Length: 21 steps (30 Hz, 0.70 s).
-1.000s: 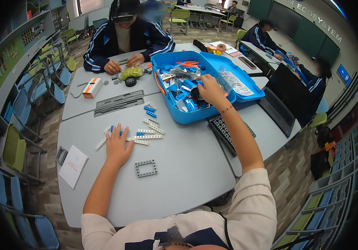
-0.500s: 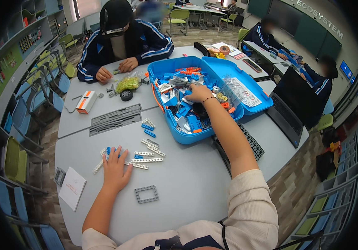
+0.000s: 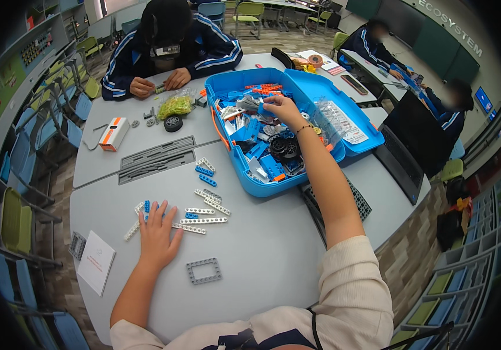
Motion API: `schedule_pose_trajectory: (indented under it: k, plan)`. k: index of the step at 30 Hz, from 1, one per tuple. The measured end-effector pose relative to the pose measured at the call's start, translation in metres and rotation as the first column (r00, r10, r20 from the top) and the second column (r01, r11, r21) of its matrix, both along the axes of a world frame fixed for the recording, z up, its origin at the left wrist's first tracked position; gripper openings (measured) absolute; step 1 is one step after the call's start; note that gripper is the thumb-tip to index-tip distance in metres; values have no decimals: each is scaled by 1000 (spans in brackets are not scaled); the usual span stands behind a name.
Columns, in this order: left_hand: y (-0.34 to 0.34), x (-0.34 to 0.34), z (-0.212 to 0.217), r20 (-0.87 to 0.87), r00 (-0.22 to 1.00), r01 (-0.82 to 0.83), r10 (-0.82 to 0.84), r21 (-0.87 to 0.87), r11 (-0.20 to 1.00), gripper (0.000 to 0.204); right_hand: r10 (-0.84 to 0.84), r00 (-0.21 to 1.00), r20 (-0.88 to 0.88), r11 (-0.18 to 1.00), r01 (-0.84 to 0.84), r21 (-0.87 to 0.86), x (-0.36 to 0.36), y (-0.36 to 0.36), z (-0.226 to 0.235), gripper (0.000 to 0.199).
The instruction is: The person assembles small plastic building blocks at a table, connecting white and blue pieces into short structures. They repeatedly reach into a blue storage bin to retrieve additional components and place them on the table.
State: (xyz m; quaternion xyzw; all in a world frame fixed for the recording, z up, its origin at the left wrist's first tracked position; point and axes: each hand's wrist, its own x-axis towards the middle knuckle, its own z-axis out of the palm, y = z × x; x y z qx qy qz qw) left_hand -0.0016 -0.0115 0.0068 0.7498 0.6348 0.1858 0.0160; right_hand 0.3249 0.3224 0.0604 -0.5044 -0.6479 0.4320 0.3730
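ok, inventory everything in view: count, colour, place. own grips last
Worktable: one, grey, centre
Bin: one, blue, centre-right
Bin parts: many, multicoloured, inside bin
Loose beams: several, mostly white, blue, mid-table
Frame: one, grey, near side
Booklet: one, white, left edge
Box: one, white-orange, far left
Bag: one, lime-green contents, by wheel
Loose wheel: one, black, by bag
Laptop: one, black, right
Phone: one, dark, far right
Chairs: many, blue and green, mostly left
People: at least three, navy jackets, beyond table
Left grip: one, bare, by beams
Right grip: one, bare, over bin; hold unclear
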Motion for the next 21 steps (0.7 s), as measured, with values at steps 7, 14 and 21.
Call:
schedule_pose_trajectory:
  k: [7,14,21]
  plan:
    - [0,0,0,16,1000,15,-15,7,1000,49,1,975,-220,999,-10,-39,-1,-2,5,34]
    - [0,-1,-1,-6,1000,15,-15,6,1000,49,-19,944,-330,994,-18,-109,0,4,4,43]
    - [0,0,-2,-4,1000,20,-20,14,1000,48,-85,746,-661,950,-140,-280,5,-5,16,30]
